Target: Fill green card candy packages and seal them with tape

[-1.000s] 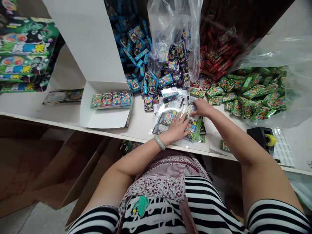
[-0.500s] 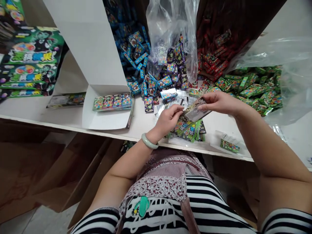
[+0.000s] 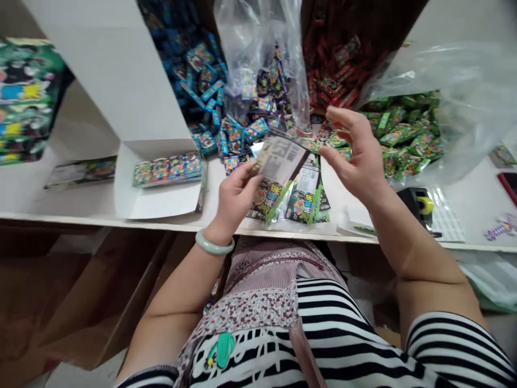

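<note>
Packet (image 3: 280, 156) pinched in left hand (image 3: 234, 196), right hand (image 3: 355, 156) open just beside

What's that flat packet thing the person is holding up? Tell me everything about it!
The packet is a thin, flat, shiny sleeve, pale grey-white on the side shown, with small dark print and a dark edge. It is lifted off the table and tilted, its upper right corner pointing away. The left hand pinches its lower left end; the right hand is open beside it, not touching. More such packets lie flat underneath.
</note>
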`<state>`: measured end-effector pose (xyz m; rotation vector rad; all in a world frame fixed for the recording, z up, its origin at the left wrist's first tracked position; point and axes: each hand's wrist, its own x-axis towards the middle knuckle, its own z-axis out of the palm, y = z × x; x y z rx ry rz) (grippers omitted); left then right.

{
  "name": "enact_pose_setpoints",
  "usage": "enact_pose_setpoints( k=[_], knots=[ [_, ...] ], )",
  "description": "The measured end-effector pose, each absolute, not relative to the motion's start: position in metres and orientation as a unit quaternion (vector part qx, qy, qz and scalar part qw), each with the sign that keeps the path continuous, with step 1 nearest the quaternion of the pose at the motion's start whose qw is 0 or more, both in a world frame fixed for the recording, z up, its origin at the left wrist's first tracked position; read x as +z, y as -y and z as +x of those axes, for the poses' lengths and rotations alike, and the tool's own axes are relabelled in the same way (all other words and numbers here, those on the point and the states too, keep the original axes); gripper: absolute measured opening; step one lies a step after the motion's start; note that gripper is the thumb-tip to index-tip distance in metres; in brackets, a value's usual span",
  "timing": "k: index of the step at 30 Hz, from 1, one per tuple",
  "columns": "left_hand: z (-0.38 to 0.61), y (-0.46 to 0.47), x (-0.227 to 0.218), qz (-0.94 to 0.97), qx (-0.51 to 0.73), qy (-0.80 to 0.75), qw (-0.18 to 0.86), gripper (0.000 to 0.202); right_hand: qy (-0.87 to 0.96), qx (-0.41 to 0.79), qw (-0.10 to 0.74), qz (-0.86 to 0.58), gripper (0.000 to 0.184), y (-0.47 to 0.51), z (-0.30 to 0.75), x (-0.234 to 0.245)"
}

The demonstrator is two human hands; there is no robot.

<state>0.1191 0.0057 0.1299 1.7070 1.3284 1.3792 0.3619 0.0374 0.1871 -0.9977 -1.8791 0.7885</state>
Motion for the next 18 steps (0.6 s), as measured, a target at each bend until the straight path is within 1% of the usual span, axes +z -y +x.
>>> enact_pose_setpoints(
  k=[1,2,3,4,5,6,9,10,12,15,18],
  knots=[
    [0.121,-0.003,0.129,0.605,0.534,-0.500,0.316,0.029,0.749,0.327,0.416,-0.400,0.061,-0.030,0.361,0.179],
    [0.125,0.001,0.127,0.577,0.545,-0.502,0.345,0.030,0.743,0.364,0.395,-0.399,0.065,-0.021,0.358,0.169],
    [0.128,0.005,0.123,0.551,0.552,-0.503,0.373,0.031,0.727,0.419,0.372,-0.396,0.065,-0.012,0.353,0.156],
    [0.131,0.009,0.118,0.523,0.556,-0.503,0.404,0.032,0.696,0.480,0.360,-0.395,0.057,-0.003,0.347,0.143],
    [0.134,0.014,0.113,0.491,0.560,-0.501,0.441,0.032,0.652,0.535,0.363,-0.395,0.045,0.005,0.340,0.130],
    [0.135,0.018,0.106,0.456,0.560,-0.495,0.482,0.033,0.612,0.577,0.368,-0.395,0.038,0.012,0.333,0.118],
    [0.134,0.026,0.091,0.375,0.546,-0.463,0.590,0.039,0.526,0.639,0.395,-0.398,0.028,0.027,0.320,0.092],
    [0.133,0.027,0.088,0.363,0.544,-0.456,0.604,0.041,0.512,0.647,0.396,-0.404,0.026,0.030,0.319,0.087],
    [0.131,0.028,0.086,0.352,0.562,-0.451,0.597,0.048,0.497,0.661,0.381,-0.413,0.024,0.037,0.320,0.082],
    [0.132,0.028,0.086,0.356,0.591,-0.447,0.570,0.064,0.515,0.686,0.323,-0.399,0.023,0.046,0.327,0.079],
    [0.134,0.030,0.082,0.379,0.565,-0.424,0.598,0.076,0.556,0.652,0.312,-0.411,0.023,0.056,0.336,0.075]
  ],
)
